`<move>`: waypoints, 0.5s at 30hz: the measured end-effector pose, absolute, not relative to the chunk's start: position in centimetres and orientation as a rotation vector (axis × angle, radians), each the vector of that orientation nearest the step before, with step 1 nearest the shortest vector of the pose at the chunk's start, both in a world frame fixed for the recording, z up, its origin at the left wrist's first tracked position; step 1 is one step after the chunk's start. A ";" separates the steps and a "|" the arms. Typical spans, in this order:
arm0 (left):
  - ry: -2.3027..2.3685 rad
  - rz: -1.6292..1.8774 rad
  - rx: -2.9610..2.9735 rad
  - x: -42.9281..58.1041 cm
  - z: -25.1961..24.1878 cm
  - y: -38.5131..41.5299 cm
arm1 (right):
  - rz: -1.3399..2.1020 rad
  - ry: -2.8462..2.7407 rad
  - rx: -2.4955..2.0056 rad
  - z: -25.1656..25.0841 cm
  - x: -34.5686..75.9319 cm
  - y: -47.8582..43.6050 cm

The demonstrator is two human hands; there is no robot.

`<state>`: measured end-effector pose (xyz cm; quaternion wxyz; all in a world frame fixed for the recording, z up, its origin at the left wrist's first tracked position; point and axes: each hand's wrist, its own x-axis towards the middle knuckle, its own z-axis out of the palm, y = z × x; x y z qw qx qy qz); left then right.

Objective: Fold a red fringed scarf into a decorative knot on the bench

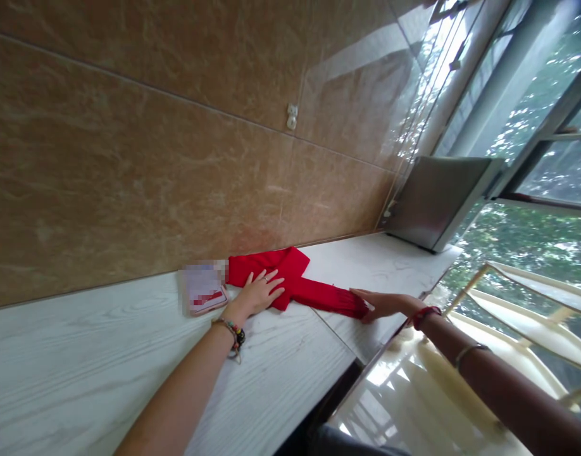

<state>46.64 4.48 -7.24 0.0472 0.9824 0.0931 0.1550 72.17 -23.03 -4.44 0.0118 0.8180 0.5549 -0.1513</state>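
Note:
A folded red knit garment (314, 292) lies on the white wood-grain countertop (266, 342), close to the wall. One long sleeve-like strip of it runs to the right and ends in a ribbed edge. My left hand (256, 295) rests flat on the folded part, fingers spread, a ring on one of them. At the ribbed end my right hand (376, 305) grips the red cloth between thumb and fingers. A small white bit shows beside those fingers; I cannot tell what it is. Left of the garment lies a blurred phone-like object (202, 307) with a pinkish edge.
Behind the counter rises a brown marbled tile wall (176, 158) with a small white fixture (292, 117). A grey metallic box-like panel (435, 199) stands at the counter's far right end by the windows. A cream tiered rack (518, 316) is at the right, near my right arm.

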 end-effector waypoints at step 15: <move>0.607 0.533 2.939 46.5 -8.5 5.5 | 0.066 2.060 2.687 -7.5 67.5 -16.4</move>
